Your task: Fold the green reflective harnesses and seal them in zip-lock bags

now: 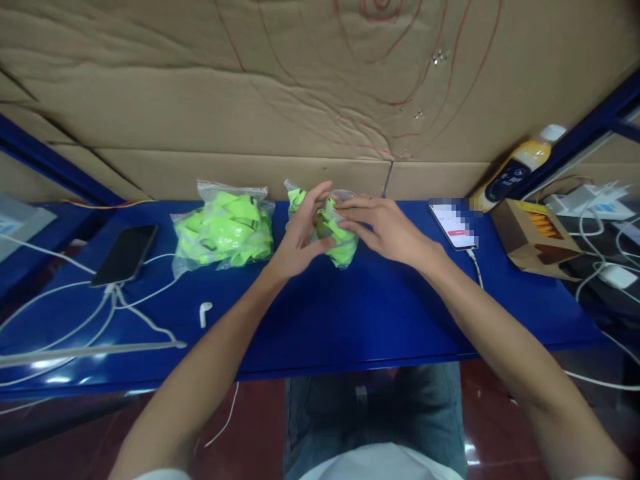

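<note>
A clear plastic bag (343,252) with neon yellow-green strips inside stands near the back of the blue table, between my two hands. My left hand (300,237) grips its left side, thumb in front and fingers reaching up behind. From the right, the fingers of my right hand (383,223) press together on the bag's upper part; the fingertips are partly hidden in the plastic. Behind my left hand shows another piece of yellow-green material in clear plastic (296,198). Left of it lie plump zip bags (225,227) full of the same strips.
The blue table (380,313) backs onto a cardboard wall (175,120). On the left are a black phone (125,253), white cables, a hanger (100,348) and an earbud (204,313). To the right are a lit phone (454,225), a juice bottle (520,167) and a cardboard box (530,240).
</note>
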Demonstrator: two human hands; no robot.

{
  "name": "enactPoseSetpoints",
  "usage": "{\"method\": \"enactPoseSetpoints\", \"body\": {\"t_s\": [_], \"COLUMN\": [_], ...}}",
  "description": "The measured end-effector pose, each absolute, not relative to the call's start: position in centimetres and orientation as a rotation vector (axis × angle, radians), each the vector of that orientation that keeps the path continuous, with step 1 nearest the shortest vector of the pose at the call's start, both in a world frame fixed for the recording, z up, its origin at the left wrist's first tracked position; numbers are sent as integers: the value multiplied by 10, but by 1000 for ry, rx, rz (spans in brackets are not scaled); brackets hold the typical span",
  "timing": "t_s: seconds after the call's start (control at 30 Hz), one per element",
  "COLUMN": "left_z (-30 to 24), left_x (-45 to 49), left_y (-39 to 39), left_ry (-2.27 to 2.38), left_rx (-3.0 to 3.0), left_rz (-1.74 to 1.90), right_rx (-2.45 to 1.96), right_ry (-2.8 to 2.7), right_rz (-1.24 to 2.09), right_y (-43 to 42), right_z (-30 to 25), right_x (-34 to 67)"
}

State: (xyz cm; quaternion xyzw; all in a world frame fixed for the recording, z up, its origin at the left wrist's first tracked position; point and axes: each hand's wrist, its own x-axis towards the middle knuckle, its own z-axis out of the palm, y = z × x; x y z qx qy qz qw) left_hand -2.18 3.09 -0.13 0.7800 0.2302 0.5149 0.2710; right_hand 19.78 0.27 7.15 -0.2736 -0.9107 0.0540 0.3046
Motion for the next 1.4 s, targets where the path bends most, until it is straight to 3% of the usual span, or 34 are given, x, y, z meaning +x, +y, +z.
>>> {"method": "enactPoseSetpoints", "body": {"t_s": [0.1, 0.33, 0.5, 0.57, 0.73, 0.8, 1.07, 1.4], "left_z": [7, 10, 4, 3, 0, -1, -3, 9], "left_x": [-19, 8, 14, 15, 15, 14, 16, 15], "left_y": [32, 13, 9, 9, 10, 9, 6, 0], "left_ry": [445, 606, 691, 729, 816, 794, 712, 673], "left_rx": [1906, 1600, 1288, 1250, 1329, 1390, 1439, 1812], "left_rz": [1332, 1504, 1654, 1697, 1774, 1749, 1660, 1657], "right_rx": [-568, -556, -639, -757, -855, -850, -743, -768], "right_ry": [-2403, -2338, -1990, -1795, -1470, -1371, -1209, -1943], "right_rz": [205, 167, 139, 257, 940, 999, 727, -66], "right_y": [3, 4, 10, 11, 8, 4, -8, -24], "right_z": [72, 78, 60, 48, 25, 21, 16, 51], "right_x": [213, 222, 210, 205, 202, 202, 193, 211]}}
